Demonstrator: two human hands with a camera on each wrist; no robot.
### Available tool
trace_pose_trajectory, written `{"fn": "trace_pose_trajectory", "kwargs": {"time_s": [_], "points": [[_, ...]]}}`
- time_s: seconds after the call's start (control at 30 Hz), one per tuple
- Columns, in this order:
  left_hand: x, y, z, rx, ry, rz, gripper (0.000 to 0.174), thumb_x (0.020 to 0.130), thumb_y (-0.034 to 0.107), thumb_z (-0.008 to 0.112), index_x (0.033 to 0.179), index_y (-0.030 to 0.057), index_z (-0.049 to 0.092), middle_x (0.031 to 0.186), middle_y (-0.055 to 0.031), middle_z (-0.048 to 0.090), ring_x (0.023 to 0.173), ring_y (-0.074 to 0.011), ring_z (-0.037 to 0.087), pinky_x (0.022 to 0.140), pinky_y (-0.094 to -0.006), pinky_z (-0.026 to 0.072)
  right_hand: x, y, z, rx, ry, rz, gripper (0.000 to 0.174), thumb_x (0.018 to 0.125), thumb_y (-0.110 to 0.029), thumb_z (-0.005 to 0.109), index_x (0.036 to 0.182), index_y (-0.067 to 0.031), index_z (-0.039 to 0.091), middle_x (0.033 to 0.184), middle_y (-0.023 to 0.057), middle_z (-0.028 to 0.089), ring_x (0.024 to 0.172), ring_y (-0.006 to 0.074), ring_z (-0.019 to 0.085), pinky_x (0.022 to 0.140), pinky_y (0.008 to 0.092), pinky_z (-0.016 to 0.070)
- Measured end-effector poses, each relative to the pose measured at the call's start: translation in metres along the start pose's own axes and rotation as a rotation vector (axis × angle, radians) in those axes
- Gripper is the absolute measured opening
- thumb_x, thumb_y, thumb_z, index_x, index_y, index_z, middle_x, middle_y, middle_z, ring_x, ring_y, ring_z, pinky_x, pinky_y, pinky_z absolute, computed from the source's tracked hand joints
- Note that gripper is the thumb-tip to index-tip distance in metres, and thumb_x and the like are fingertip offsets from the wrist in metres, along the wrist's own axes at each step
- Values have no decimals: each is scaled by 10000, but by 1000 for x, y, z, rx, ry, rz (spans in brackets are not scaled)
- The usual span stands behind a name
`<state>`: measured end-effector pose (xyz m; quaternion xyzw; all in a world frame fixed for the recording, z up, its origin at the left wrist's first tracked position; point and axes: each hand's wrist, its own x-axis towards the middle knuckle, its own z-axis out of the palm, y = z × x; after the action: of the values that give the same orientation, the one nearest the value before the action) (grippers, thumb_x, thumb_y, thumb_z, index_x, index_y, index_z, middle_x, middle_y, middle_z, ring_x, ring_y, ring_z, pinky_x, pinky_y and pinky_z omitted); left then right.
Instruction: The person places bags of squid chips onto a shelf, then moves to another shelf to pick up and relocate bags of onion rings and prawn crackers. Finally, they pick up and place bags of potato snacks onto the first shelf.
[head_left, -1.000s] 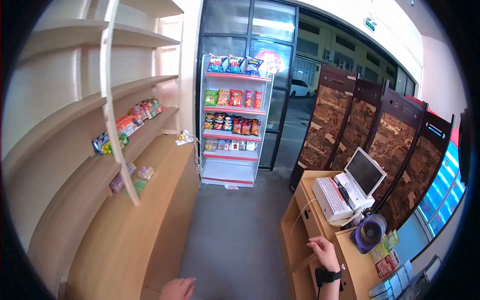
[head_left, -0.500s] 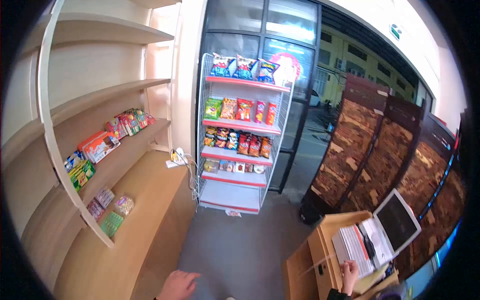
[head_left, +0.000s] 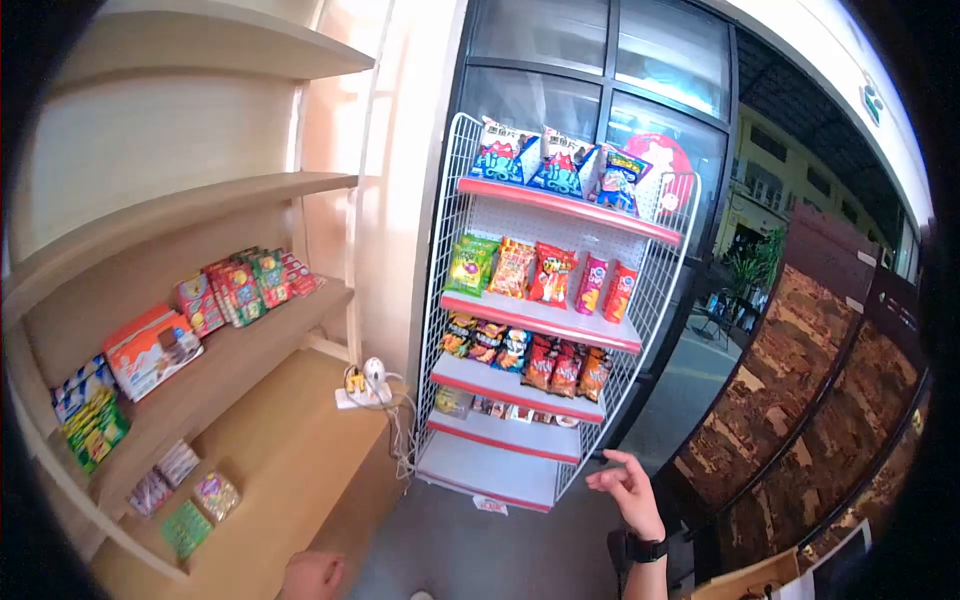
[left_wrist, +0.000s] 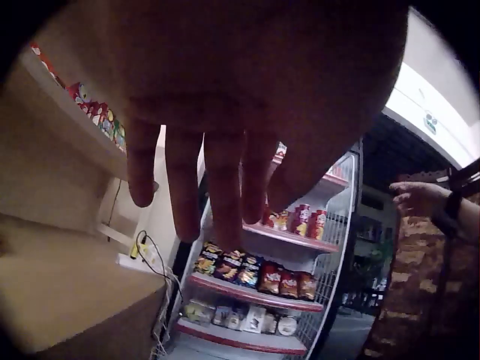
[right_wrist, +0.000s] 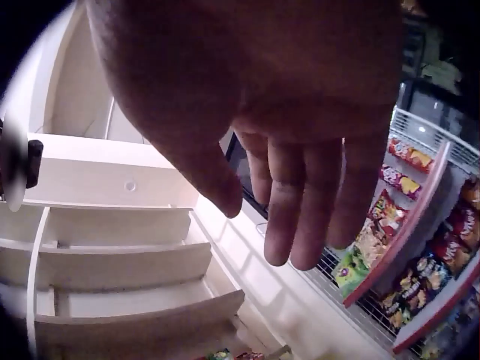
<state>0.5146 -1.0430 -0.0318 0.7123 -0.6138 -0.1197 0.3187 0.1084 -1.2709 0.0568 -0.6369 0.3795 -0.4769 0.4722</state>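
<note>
My left hand (head_left: 314,575) is low in the head view, beside the wooden counter; the left wrist view shows its fingers (left_wrist: 223,187) hanging loosely, with nothing held. My right hand (head_left: 630,495), a black band at its wrist, is raised in front of the lower right side of a white wire snack rack (head_left: 490,455). Its fingers (right_wrist: 281,225) are relaxed and hold nothing. On the rack stand blue chip bags (head_left: 503,152), a green bag (head_left: 472,265), red and orange bags (head_left: 552,272), two tube cans (head_left: 619,290), and dark bags (head_left: 541,360) below.
Wooden shelves (head_left: 200,210) at the left hold red packets (head_left: 240,288) and an orange box (head_left: 150,350). A power strip (head_left: 362,398) with loose cords lies at the counter's end. A patterned folding screen (head_left: 780,390) stands at the right, beside a glass door (head_left: 665,60).
The view has moved closer to the snack rack, and the desk with the computer has slid mostly out at the lower right. My right hand has left the keyboard's side and now overlaps the floor by the rack.
</note>
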Motion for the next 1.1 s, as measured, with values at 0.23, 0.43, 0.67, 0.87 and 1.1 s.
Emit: {"fn": "trace_pose_trajectory", "kwargs": {"time_s": [0.23, 0.43, 0.67, 0.87, 1.1], "points": [[260, 15, -24, 152, -12, 321, 132, 842, 174, 618, 936, 83, 638, 817, -112, 581, 789, -296, 585, 683, -407, 476, 207, -90, -6, -436, -82, -261, 215, 926, -49, 544, 1136, -11, 564, 925, 61, 665, 897, 123, 632, 796, 277, 498], [476, 130, -79, 261, 187, 930, 186, 823, 169, 640, 975, 69, 600, 823, -100, 569, 819, -292, 551, 738, -398, 442, 364, -163, 1, -881, -244, -432, 214, 913, -130, 580, 1085, -5, 598, 874, 53, 640, 819, 109, 610, 733, 265, 489], [727, 213, -101, 147, 178, 859, 216, 863, 197, 554, 999, 46, 627, 866, -153, 658, 821, -291, 640, 724, -396, 501, 578, -192, -33, -878, -221, -618, 199, 891, -156, 572, 1019, -10, 614, 778, 53, 629, 730, 112, 603, 673, 262, 491], [914, 254, -111, 361, 196, 674, 403, 803, 308, 627, 1107, 43, 620, 998, -207, 661, 952, -331, 635, 839, -387, 485, 748, -216, -66, -1207, -120, -547, 222, 872, -184, 573, 1025, -30, 618, 815, 89, 666, 738, 147, 650, 660, 287, 510], [1029, 284, -105, 559, 144, 416, 638, 790, 345, 651, 1305, 29, 447, 1186, -252, 573, 1097, -364, 559, 927, -411, 440, 865, -222, -83, -1459, 36, -308, 255, 815, -243, 585, 961, -43, 651, 782, 85, 672, 655, 185, 646, 619, 329, 511]]}}
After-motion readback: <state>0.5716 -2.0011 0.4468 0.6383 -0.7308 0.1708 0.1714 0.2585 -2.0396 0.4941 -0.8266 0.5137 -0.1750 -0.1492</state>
